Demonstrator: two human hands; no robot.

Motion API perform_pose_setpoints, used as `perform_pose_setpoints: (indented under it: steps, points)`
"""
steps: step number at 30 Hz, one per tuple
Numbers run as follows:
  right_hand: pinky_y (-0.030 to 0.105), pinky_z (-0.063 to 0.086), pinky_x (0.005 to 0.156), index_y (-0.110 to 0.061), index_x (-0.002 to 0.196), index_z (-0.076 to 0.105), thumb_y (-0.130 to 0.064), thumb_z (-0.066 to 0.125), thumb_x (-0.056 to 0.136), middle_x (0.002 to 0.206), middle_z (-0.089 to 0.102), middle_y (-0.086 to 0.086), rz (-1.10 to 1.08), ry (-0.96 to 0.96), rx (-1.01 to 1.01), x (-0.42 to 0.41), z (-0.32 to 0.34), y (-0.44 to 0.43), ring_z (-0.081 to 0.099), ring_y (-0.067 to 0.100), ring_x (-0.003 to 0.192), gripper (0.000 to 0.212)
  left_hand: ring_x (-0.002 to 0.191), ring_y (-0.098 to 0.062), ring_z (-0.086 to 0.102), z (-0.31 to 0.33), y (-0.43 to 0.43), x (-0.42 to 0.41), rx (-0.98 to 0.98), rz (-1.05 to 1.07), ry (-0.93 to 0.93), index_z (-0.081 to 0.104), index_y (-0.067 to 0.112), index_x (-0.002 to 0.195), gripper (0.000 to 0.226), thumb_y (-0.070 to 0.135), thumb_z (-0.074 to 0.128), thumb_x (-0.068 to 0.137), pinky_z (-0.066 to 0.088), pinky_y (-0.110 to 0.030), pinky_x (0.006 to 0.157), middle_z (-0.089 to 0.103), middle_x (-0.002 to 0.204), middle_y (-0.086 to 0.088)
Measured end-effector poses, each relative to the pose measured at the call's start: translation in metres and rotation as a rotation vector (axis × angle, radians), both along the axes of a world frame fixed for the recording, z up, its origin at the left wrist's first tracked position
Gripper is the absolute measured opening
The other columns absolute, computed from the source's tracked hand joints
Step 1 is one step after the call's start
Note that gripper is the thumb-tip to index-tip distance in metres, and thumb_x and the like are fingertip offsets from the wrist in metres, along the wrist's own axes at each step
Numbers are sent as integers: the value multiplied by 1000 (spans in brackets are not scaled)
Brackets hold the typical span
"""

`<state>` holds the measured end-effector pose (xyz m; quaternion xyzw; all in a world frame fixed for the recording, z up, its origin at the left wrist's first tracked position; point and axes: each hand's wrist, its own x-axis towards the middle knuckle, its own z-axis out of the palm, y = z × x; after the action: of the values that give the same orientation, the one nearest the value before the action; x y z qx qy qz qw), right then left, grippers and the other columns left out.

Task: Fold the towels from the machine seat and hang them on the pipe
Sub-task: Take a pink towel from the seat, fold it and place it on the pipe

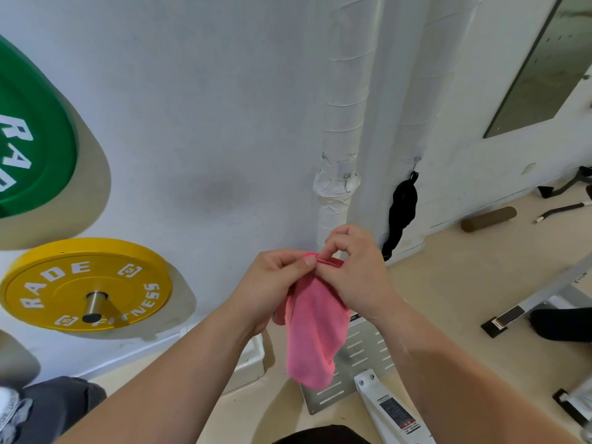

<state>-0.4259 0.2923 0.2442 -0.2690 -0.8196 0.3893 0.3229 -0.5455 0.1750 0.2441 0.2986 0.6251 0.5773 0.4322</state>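
Note:
A pink towel (315, 331) hangs down in front of me, doubled over, its top edge held up between both hands. My left hand (272, 283) pinches the top edge with thumb and fingers at the left. My right hand (355, 267) pinches the same edge right beside it, fingers curled. Behind the hands two white wrapped pipes (344, 129) run up the wall. The machine seat is not in view.
A yellow weight plate (86, 285) on a peg and a green plate (32, 133) hang on the wall at left. A black cloth (400, 213) hangs on a hook by the pipes. A white machine frame with a slotted metal plate (362, 354) stands below; a brown foam roller (488, 218) lies right.

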Motion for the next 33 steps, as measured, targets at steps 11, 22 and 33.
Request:
perform_pose_setpoints:
  steps: [11,22,33]
  points:
    - [22,43,67,-19,97,68,-27,77,89,70,65,16,323,-206,-418,23,-13,18,53,7,68,14,80,-14,71,-9,1,-7,-25,-118,62,77,2,95,9,5,70,91,54,-21,69,77,84,-8]
    - [15,35,51,-19,70,66,-37,84,79,49,50,-15,131,-154,-147,14,-9,25,42,2,49,27,91,-38,74,-23,7,-2,-22,-17,70,77,10,97,15,9,78,82,55,-51,85,77,95,-18]
    - [31,52,79,-12,109,73,-18,66,97,95,70,6,179,136,-712,24,-8,39,62,13,88,15,60,-7,57,6,16,-27,65,184,-118,65,9,106,15,7,51,102,44,-15,49,65,75,0]
